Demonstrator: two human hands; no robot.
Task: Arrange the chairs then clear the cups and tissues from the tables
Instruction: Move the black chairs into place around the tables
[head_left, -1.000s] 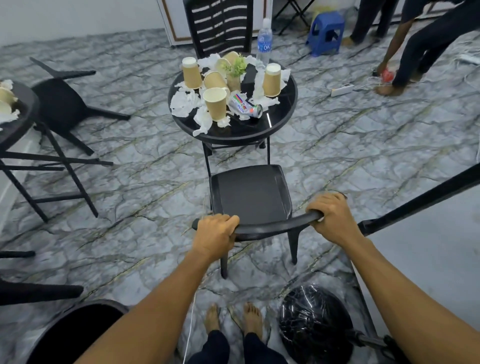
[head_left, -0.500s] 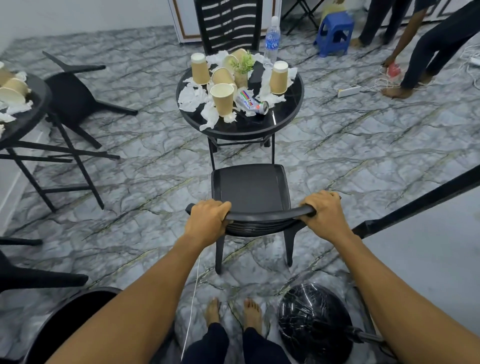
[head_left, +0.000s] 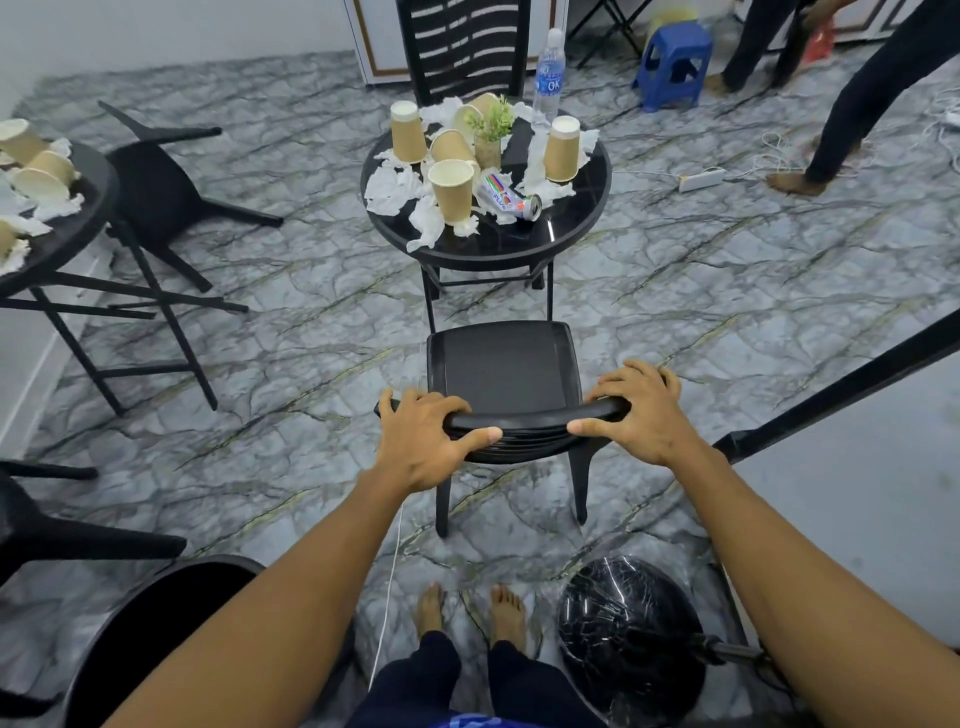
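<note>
Black plastic chair (head_left: 501, 364) was stood upright on the marbled floor (head_left: 727, 291), seat facing the round table (head_left: 571, 228), which was littered with paper cups (head_left: 452, 189) and tissues (head_left: 387, 187). Its top rail was loosely gripped by the left hand (head_left: 421, 447) and right hand (head_left: 641, 415), fingers draped over, thumbs on the near side.

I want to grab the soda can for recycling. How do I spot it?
Look at the round black table straight ahead, beyond the black chair. Among its brown paper cups and crumpled tissues, the can lies on its side near the front. It is the only shiny metal thing there, white with coloured stripes.
</note>
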